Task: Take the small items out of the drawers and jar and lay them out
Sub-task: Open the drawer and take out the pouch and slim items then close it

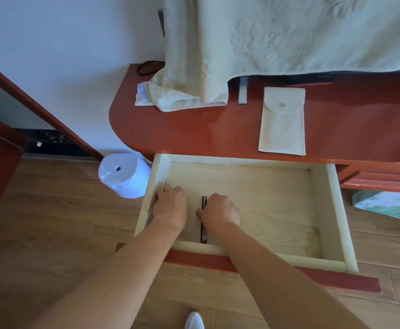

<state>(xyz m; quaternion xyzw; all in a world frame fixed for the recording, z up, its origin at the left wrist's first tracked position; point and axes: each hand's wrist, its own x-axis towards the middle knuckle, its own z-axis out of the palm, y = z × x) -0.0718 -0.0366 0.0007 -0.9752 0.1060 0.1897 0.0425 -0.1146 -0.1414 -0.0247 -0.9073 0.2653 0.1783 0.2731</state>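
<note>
The pale wooden drawer (322, 205) is pulled out from under the red desk (194, 129). Both my hands are inside its left part. My right hand (220, 211) is curled over a slim dark brown stick-like item (203, 230) that lies lengthwise on the drawer floor, with my thumb against it. My left hand (170, 206) is by the left drawer wall with its fingers closed. A thin silver item (166, 181) pokes out past its fingertips. The rest of the drawer floor shows bare wood.
A beige snap pouch (282, 124) lies flat on the desk top near its front edge. A cream towel (194, 91) hangs over a screen at the back. A white round container (123, 174) stands on the wooden floor left of the drawer. A black loop (146, 67) lies by the wall.
</note>
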